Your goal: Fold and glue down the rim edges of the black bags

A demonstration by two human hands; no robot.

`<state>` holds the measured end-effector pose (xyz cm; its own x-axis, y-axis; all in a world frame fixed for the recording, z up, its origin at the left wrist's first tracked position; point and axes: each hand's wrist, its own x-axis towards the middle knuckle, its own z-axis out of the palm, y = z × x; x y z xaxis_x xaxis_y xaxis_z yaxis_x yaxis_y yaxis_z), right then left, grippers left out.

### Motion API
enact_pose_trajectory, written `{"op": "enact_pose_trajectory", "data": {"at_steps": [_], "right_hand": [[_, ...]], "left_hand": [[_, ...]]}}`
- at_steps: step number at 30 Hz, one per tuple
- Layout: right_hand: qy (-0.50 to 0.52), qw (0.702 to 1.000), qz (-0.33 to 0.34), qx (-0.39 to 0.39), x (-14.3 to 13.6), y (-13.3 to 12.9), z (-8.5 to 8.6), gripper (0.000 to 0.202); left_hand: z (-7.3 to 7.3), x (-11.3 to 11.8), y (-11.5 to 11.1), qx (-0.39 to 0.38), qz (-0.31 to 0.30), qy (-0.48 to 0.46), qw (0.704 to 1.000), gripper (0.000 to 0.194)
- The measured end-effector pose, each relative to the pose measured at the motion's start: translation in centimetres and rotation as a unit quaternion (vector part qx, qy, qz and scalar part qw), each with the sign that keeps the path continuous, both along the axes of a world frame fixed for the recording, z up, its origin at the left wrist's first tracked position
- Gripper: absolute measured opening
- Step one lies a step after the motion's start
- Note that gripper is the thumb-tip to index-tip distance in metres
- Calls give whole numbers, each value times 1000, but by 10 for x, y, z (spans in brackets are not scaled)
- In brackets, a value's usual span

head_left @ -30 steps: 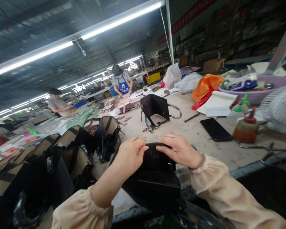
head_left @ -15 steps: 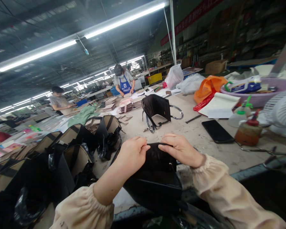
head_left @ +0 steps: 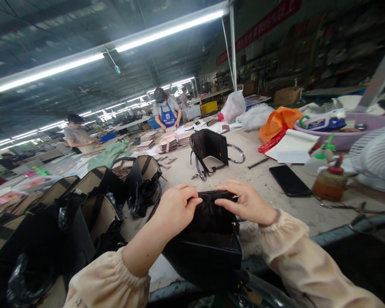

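Note:
A black handbag point(head_left: 205, 252) lies at the table's front edge, its mouth facing me and the dark lining showing. My left hand point(head_left: 179, 209) is closed on the left part of its far rim, thumb and fingers pinching the edge. On the same rim, a short way to the right, my right hand point(head_left: 244, 203) grips with the thumb inside and the fingers over the outer side. Beyond my hands stands another black handbag point(head_left: 211, 147), open, with plastic-wrapped handles.
Several unfinished black bags point(head_left: 96, 214) crowd the left side. To the right lie a phone point(head_left: 289, 180), a bottle of brown liquid point(head_left: 330, 185), a white fan point(head_left: 374, 154) and a purple basin point(head_left: 368, 132). A co-worker in a blue apron point(head_left: 168, 116) stands across the table near stacked pieces.
My right hand has shifted slightly along the rim, its thumb a little farther from my left hand. The left hand keeps its pinch. The view has turned slightly.

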<state>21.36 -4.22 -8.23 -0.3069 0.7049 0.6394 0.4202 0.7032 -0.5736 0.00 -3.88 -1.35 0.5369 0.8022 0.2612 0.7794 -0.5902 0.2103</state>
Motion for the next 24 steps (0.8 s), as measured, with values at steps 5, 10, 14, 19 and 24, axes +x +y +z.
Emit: {"op": "enact_pose_trajectory", "data": {"at_steps": [5,10,14,19,24], "right_hand": [[4,1000,0,-15,-3,-1,2,20],[9,1000,-22,-19,-5,1,-2,22],[16,999,-43,-19,-7,0,-6,21],[20,999,-47,-14,-11,-2,-6,21],[23,999,-40,-12,-13,-2,-4,17]], "left_hand": [[-1,8,-1,-12,-16,-11,1000,11],[-2,15,1,-12,-57,-28,998,12],[-1,15,2,-31,-105,-43,993,13],[-1,12,3,-37,-139,-28,989,13],[-1,8,1,-46,-77,-44,995,13]]}}
